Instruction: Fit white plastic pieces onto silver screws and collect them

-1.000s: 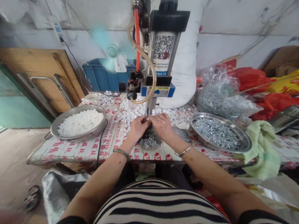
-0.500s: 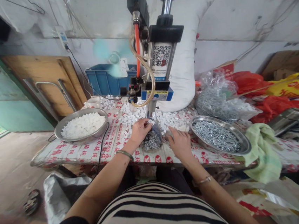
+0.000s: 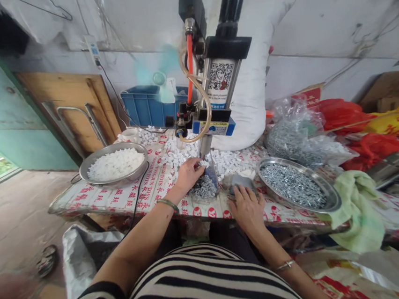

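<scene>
Evidently light and stiff, the small white piece (image 3: 202,163) just below the press (image 3: 205,146) suits an edge hold; my left fingers (image 3: 197,169) seem to pinch it, my right fingers (image 3: 241,193) lying loosely spread on a grey block (image 3: 244,181).

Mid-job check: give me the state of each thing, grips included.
Left grip: curled near press tip; hold unclear.
Right grip: open, at near edge of grey object.
Press: ram position unclear.
Left bowl: heaped with white pieces.
Right bowl: filled with metal pins.
Clear bag: bulging.
Fan: running, blades blurred.
Crate: open-topped.
Plug: plugged in.
Towel: draped, crumpled.
</scene>
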Tool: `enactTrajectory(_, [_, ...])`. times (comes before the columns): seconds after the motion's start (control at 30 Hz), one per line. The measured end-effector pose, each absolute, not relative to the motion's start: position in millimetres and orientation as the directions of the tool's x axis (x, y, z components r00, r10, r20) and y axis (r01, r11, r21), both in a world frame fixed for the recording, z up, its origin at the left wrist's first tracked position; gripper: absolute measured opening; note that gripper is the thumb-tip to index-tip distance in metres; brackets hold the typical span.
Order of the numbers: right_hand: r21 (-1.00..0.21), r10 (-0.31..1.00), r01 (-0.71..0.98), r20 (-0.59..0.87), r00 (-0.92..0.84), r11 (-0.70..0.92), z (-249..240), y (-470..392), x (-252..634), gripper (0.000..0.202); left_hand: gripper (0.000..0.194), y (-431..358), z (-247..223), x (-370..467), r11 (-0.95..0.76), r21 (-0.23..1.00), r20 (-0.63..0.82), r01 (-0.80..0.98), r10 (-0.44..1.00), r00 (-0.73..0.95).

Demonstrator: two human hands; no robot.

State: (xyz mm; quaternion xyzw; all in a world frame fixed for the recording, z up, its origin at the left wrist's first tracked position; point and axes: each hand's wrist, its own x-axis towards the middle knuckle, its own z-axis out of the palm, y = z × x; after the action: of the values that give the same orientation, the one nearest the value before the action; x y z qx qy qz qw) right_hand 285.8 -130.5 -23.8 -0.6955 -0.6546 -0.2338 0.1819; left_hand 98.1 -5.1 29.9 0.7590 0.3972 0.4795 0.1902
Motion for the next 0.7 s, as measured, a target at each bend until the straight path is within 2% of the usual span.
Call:
enactTrajectory(0.1, [-0.101, 0.806, 0.994, 0.591, 0.034, 0.032, -8.0, -126.8, 280.3, 0.034, 0.020, -17.3, 33.1, 97.6, -0.569, 0.778, 0.519, 0.265, 0.821, 0.238])
enactTrajectory(0.2, [-0.358, 0.817, 0.895, 0.577, -0.013, 0.267, 15.0, -116.6, 269.4, 0.036, 0.028, -33.0, 36.7, 96.1, -0.324, 0.946, 0.298, 0.003, 0.874, 0.383])
enactTrajectory(0.27, [-0.558, 0.873, 0.740, 0.482, -0.078, 0.375, 29.3, -105.9, 262.9, 0.036, 0.035, -40.8, 39.4, 91.4, -0.115, 0.990, 0.138, -0.077, 0.860, 0.491])
enactTrajectory(0.3, [-0.648, 0.905, 0.661, 0.411, -0.115, 0.378, 34.9, -99.8, 260.6, 0.034, 0.038, -43.0, 40.8, 87.7, -0.046, 0.996, 0.076, -0.071, 0.854, 0.515])
enactTrajectory(0.37, [-0.769, 0.950, 0.559, 0.256, -0.178, 0.312, 41.4, -87.3, 257.3, 0.031, 0.040, -43.5, 43.0, 79.2, -0.013, 1.000, 0.006, 0.009, 0.848, 0.530])
enactTrajectory(0.43, [-0.799, 0.972, 0.554, 0.177, -0.153, 0.233, 42.0, -75.9, 253.8, 0.030, 0.035, -39.0, 43.8, 72.0, -0.101, 0.985, 0.008, 0.140, 0.838, 0.546])
enactTrajectory(0.47, [-0.794, 0.977, 0.569, 0.183, -0.110, 0.212, 40.6, -71.1, 251.4, 0.030, 0.031, -35.2, 43.4, 69.9, -0.170, 0.964, 0.032, 0.206, 0.839, 0.543])
enactTrajectory(0.57, [-0.744, 0.953, 0.631, 0.303, 0.025, 0.220, 32.6, -60.8, 240.6, 0.037, 0.018, -20.9, 39.4, 69.9, -0.345, 0.868, 0.169, 0.357, 0.882, 0.441])
enactTrajectory(0.7, [-0.606, 0.916, 0.758, 0.401, 0.031, 0.240, 24.0, -50.0, 227.6, 0.047, 0.014, -4.4, 30.5, 76.5, -0.429, 0.810, 0.309, 0.400, 0.891, 0.331])
